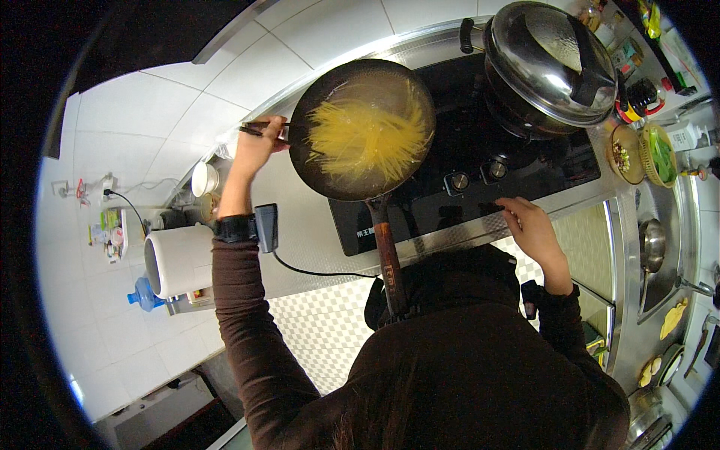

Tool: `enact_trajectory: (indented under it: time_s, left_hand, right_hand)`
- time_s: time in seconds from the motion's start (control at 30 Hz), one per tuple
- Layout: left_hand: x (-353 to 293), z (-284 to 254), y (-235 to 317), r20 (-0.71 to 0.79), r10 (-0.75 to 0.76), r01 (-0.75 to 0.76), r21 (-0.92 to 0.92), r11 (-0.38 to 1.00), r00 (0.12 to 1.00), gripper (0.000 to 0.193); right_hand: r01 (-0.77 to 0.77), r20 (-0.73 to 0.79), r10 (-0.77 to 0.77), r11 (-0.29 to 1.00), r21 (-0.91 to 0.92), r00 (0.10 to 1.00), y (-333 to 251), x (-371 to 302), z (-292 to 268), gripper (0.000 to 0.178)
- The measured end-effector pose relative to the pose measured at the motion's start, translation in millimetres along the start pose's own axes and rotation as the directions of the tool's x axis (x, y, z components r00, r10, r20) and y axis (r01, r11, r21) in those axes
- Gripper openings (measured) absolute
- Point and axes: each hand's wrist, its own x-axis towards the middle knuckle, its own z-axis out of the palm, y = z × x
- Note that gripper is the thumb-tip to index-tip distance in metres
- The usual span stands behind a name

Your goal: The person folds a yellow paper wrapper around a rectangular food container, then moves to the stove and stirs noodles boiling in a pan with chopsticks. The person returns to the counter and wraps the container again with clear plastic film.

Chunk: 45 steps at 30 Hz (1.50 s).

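Note:
My left hand (pixel 259 148) is closed around dark chopsticks (pixel 252 130) at the left rim of a round dark frying pan (pixel 365 73). Thin yellow noodles (pixel 371 139) lie fanned out across the pan's bottom. The pan's long brown wooden handle (pixel 387 255) points toward my body. My right hand (pixel 531 229) rests by the front edge of the black glass cooktop (pixel 424 217), to the right of two control knobs. Its fingers are loosely bent with the thumb apart, and I make out nothing in them.
A large pot with a shiny lid (pixel 551 60) stands on the right burner. Beyond it sit a glass bowl (pixel 627 154) and a basket of greens (pixel 660 154). The sink holds a metal ladle (pixel 652 244). A black cable (pixel 322 268) hangs from my left wrist. Far left is a white appliance (pixel 180 259).

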Motion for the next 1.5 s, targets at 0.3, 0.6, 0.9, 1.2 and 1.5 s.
enact_trajectory:
  time_s: [0.3, 0.6, 0.9, 1.2, 1.5]
  left_hand:
    - [1.0, 52.0, -20.9, -0.235, -0.141, 0.023, -0.445, 0.895, 0.962, 0.036]
    - [23.2, 43.8, -8.4, -0.265, 0.246, -0.267, -0.046, 0.963, 0.932, 0.032]
    - [5.2, 18.2, -3.8, -0.151, 0.275, -0.189, 0.424, 0.886, 0.950, 0.029]
    - [-10.7, 19.6, 24.4, -0.135, -0.026, 0.009, -0.120, 0.993, 0.990, 0.029]
    - [61.3, 50.7, 7.0, -0.260, -0.245, 0.047, -0.590, 0.806, 0.934, 0.021]
  right_hand:
    - [0.016, -0.009, -0.017, 1.000, -0.013, 1.000, -7.0, -3.5, -0.9, 0.025]
    - [0.016, -0.024, -0.016, 1.000, -0.009, 1.000, -6.5, -7.1, 2.3, 0.024]
    - [0.022, -0.099, -0.028, 0.998, -0.060, 0.995, 1.1, -13.2, 1.9, 0.024]
    - [0.012, -0.034, -0.012, 1.000, -0.008, 0.999, -9.9, -7.3, 2.7, 0.024]
    - [0.013, -0.096, -0.013, 1.000, -0.005, 0.995, -13.2, -11.0, 1.4, 0.023]
